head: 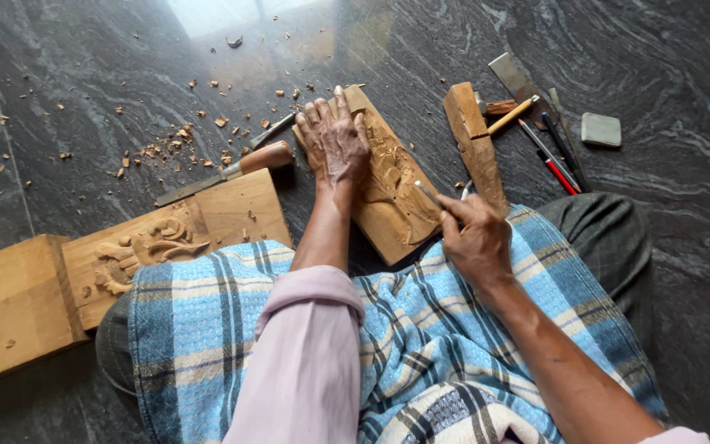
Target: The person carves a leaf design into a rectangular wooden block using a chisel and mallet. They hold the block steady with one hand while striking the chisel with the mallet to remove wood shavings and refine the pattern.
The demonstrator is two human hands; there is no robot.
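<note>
Left hand (334, 140) flat on carved plank (388, 185); right hand (474, 234) seemingly grips chisel (429, 193).

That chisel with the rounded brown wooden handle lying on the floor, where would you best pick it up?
Probably by the wooden handle of the chisel, coming from above, fingers across its width. The handle is thick and rounded and lies flat at the end nearest the left hand; the thin metal blade points away, toward the wood chips.
</note>
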